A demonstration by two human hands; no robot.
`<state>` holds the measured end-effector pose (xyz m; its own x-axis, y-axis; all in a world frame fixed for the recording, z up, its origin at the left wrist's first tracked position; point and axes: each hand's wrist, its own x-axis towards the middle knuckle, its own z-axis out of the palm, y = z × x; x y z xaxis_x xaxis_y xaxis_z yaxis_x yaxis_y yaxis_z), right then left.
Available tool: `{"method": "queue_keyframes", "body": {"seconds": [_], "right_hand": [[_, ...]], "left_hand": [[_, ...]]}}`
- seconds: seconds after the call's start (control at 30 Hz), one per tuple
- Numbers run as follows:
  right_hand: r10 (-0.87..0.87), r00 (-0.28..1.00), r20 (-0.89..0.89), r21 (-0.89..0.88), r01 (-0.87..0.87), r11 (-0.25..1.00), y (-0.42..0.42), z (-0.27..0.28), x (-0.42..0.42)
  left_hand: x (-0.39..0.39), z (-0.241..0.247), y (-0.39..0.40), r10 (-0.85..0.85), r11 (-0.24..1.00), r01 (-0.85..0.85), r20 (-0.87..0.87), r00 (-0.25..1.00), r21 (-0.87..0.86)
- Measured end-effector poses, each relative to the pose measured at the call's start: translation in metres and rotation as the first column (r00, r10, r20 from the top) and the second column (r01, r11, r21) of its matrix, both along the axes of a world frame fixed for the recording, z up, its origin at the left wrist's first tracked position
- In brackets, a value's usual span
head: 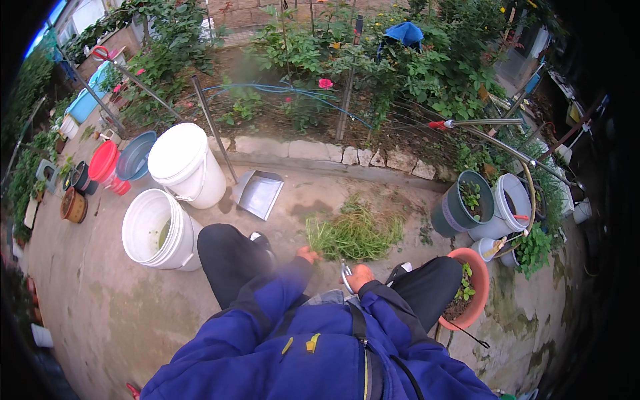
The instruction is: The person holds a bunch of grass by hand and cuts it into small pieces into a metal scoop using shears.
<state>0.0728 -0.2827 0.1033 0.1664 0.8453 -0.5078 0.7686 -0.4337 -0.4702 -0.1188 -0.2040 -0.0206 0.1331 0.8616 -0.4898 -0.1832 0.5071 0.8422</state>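
A loose heap of cut green stems (367,232) lies on the concrete in front of me, between my knees. At its near left edge, my left hand (308,255) has its fingers closed around a few of the stems. My right hand (361,277) grips a pair of scissors (346,272) by the handles, close to the heap's near side. The blades point towards the greens and are too small to make out well. Both hands are low over the ground and a short way apart.
Left stand a lidded white bucket (182,165), stacked white buckets (150,230) and a metal dustpan (260,192) with an upright handle. To the right are a terracotta-coloured pot (479,285) beside my knee and a dark green planter (462,205). A stone-edged bed (310,150) runs ahead.
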Motion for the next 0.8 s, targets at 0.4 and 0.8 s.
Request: {"method": "queue_keyframes", "body": {"seconds": [0.4,0.8], "right_hand": [[0.036,0.998,0.060,0.030,-0.037,0.999,0.003,-0.009,-0.002],[0.059,0.998,-0.017,0.065,-0.058,0.996,0.000,-0.006,-0.001]], "left_hand": [[0.000,0.009,-0.004,0.025,0.999,-0.022,0.101,0.995,-0.032],[-0.005,-0.024,0.005,0.093,0.995,-0.087,0.205,0.974,-0.042]]}}
